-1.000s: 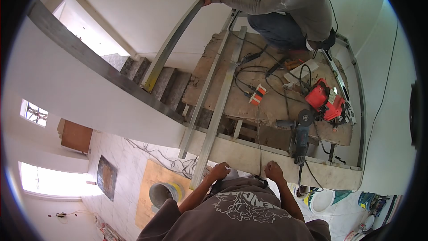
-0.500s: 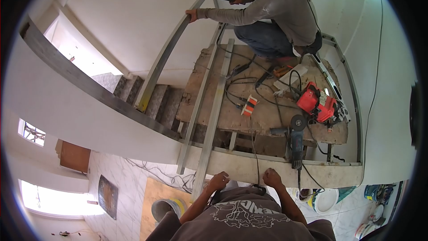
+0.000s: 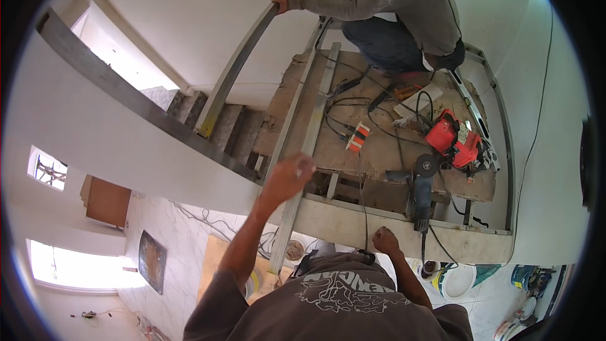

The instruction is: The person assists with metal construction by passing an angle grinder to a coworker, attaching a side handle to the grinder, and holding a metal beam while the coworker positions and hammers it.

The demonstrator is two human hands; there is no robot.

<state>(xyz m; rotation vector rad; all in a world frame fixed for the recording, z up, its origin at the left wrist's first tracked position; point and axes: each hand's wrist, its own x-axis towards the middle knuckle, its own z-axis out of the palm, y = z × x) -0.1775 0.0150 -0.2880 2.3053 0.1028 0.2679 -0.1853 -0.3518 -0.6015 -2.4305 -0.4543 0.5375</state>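
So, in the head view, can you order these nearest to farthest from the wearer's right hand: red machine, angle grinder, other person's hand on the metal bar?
1. Angle grinder: just ahead-right of the right hand.
2. Red machine: farther ahead, also right.
3. Other person's hand: far ahead-left, on the metal bar.

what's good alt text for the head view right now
A person's blurred left hand is near two metal bars, the right hand by a pale ledge. Beyond, a crouching co-worker grips another metal bar; an angle grinder lies closer.
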